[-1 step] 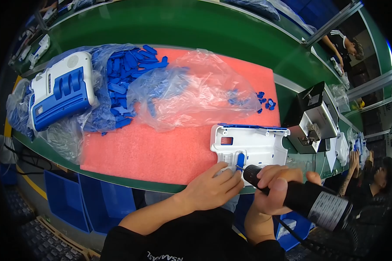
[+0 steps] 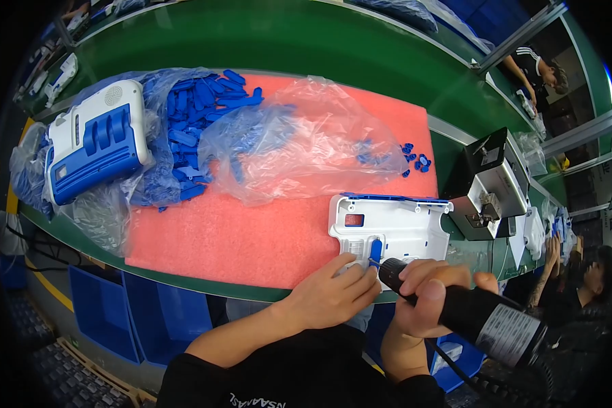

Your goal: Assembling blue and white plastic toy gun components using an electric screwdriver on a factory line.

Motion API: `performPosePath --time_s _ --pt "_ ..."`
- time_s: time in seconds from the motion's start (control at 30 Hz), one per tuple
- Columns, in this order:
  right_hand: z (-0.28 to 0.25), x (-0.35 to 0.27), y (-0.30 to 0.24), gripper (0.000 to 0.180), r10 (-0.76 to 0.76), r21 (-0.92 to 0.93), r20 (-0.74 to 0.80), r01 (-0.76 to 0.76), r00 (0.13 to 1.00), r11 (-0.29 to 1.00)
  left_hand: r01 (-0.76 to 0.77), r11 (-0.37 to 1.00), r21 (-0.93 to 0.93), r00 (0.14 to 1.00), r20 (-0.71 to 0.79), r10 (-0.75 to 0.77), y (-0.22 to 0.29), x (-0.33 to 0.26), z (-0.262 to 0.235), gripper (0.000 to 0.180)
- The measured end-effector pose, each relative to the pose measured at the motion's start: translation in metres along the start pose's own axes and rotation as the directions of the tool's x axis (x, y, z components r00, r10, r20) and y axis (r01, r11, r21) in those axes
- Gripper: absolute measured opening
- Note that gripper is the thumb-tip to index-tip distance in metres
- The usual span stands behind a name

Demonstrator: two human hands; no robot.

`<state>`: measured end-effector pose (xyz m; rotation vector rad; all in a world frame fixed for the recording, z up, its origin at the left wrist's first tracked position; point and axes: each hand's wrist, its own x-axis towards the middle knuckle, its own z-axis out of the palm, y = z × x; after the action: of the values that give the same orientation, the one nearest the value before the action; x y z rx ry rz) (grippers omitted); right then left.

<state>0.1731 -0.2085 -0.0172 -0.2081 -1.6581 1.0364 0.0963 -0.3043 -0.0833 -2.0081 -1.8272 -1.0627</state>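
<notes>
The white plastic housing (image 2: 411, 221), open side up with a blue strip along its far edge, lies at the near right of the pink foam mat. My left hand (image 2: 338, 291) grips its near left part, fingers curled, fingertips by a small blue plastic piece (image 2: 375, 251) seated inside. My right hand (image 2: 428, 299) is wrapped round a black electric screwdriver (image 2: 486, 319) with a pale label and a coiled cord. The driver is tilted, its nose pointing left at the blue piece. The near edge of the housing is partly hidden by my hands.
A plastic bag (image 2: 313, 149) lies across the pink mat (image 2: 204, 245). Blue pieces (image 2: 197, 102) are heaped at the left, beside a blue and white shell (image 2: 98, 143). A black and metal box-shaped machine (image 2: 489, 183) stands right of the mat. Blue bins (image 2: 105, 313) sit below; co-workers are at right.
My right hand and the screwdriver have shifted very slightly left and down. My left hand and the housing stay where they were.
</notes>
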Motion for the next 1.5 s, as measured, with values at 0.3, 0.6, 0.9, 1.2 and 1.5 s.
performPosePath --time_s 0.3,0.6,0.9,1.2,1.5 --pt "-0.009 -0.001 0.004 0.040 0.028 -0.192 0.219 0.015 0.975 0.981 -0.011 0.999 -0.033 0.990 0.138 0.015 -0.001 0.000 -0.004 0.021" --pt "-0.091 0.119 0.017 0.046 -0.066 -0.082 -0.466 0.031 0.882 0.996 0.048 0.998 -0.026 0.998 0.040 -0.047 0.004 0.009 -0.002 0.033" --pt "-0.121 0.125 0.054 0.031 0.016 -0.093 -0.438 -0.063 0.899 0.994 0.191 0.978 -0.084 0.981 0.035 -0.189 0.003 0.005 -0.005 0.035" --pt "-0.031 0.017 -0.026 0.061 0.007 0.140 -0.239 0.027 0.971 0.990 0.236 0.950 -0.204 0.972 0.041 -0.233 -0.001 0.008 -0.004 0.039" --pt "-0.031 -0.007 -0.031 0.045 0.304 0.124 0.089 -0.314 0.948 0.941 0.259 0.949 -0.180 0.965 0.086 -0.248 -0.001 0.008 -0.006 0.038"
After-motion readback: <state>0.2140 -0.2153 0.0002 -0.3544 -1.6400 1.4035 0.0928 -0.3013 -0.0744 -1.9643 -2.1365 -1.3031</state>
